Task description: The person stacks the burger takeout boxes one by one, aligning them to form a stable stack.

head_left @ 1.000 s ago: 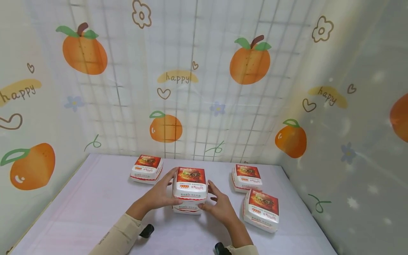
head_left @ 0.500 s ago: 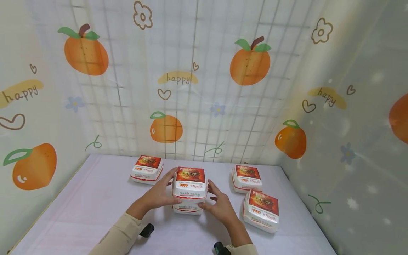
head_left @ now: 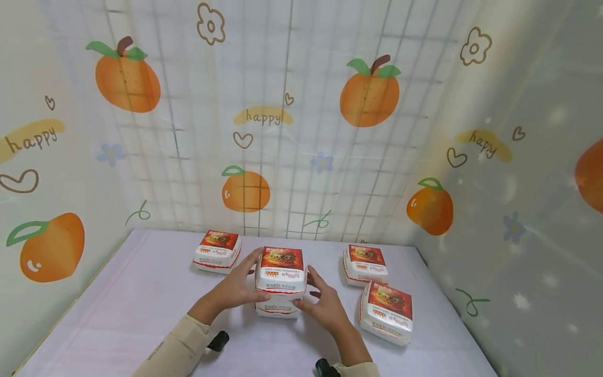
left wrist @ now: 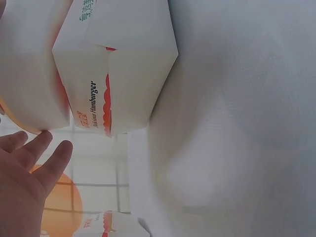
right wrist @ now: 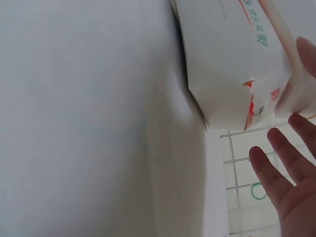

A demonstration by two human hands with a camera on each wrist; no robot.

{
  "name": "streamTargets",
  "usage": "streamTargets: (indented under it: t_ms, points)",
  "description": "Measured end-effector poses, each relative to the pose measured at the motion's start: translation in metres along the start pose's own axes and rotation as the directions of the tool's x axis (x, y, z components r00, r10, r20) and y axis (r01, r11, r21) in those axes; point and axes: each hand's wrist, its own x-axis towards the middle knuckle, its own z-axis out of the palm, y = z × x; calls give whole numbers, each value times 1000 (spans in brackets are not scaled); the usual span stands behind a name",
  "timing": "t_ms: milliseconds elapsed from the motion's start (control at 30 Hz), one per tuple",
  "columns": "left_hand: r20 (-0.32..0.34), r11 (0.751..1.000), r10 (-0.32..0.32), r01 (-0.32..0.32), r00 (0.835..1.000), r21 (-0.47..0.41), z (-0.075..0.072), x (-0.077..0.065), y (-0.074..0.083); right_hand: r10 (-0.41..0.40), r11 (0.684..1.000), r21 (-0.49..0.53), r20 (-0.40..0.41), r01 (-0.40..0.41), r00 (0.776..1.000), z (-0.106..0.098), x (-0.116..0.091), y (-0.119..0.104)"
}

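Squaring the upper box over the lower box looks like the step in hand, and gentle, even pressure from both sides should serve it best. The two sit one on the other about midway between the left and right edges of the table, well in from its far edge, with the upper one appearing nearly flush.

Both hands hold the upper box between them: the left hand along its left side with the thumb at the near face, the right hand on its right side with the thumb close to the seam. In the wrist views some of the lower fingers stand spread and off the card.

Matching the near faces and corners by eye would be wise. Squeezing hard might dent the thin walls, and a thumb dragging at the seam could shift the base. Parting the hands slowly and together should avoid a tug.

Farther out, the left box lies toward the far left corner, the back box toward the far right corner, and the front box nearer the right edge.
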Motion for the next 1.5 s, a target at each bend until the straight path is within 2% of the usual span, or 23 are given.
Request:
streamTargets:
  t_ms: [200,367,633,767,967,1133,1300,1500]
  points:
    - [-10,1000,3,-4,1000,-23,-2,-2,-1,5,1000,10,5,-5,1000,0,1,-1]
    - [-11,1000,-4,4,1000,-8,-5,-7,-6,20,1000,5,4,-20,1000,0,1,-2]
    - [-41,998,-54,55,998,9,-19,-20,-16,1,1000,16,-10,-1,1000,-4,-2,-4]
    - [-42,999,-47,48,998,18,-32,-25,-19,0,1000,25,-32,0,999,-7,-2,-6]
    - [-27,993,-62,64,998,98,-58,-31,-30,5,999,44,-37,-3,999,-8,-2,-11]
    - [-22,978,-69,72,997,195,-79,-34,-40,-11,999,46,-39,13,999,-8,0,-15]
    - [-64,958,-56,71,996,279,-96,-31,-49,-11,1000,27,-50,12,999,-8,1,-18]
    - [-137,951,-61,99,989,294,-115,-25,-65,-6,1000,2,-59,6,998,-7,3,-24]
